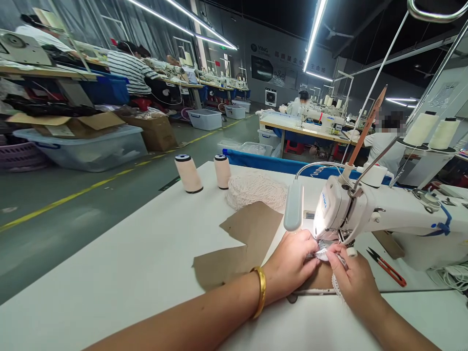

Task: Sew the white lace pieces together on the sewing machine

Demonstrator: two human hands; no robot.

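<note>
Under the needle area of a white sewing machine (329,204), both hands work close together. My left hand (292,261), with a gold bangle (260,292) at the wrist, is closed on the edge of white lace trim beside the presser foot. Just right of it, my right hand (351,273) pinches the same lace trim (336,285), whose tail hangs down below the fingers. Brown fabric (256,229) lies flat to the left and runs beneath both hands. The fingertips partly hide the stitching spot, which the lamp (293,207) lights.
Two cream thread cones (188,174) and a heap of lace (256,189) are on the table's far side. Orange-handled thread snips (387,268) lie right of my right hand. Plastic bins (87,148) line the aisle; other people sit at machines beyond.
</note>
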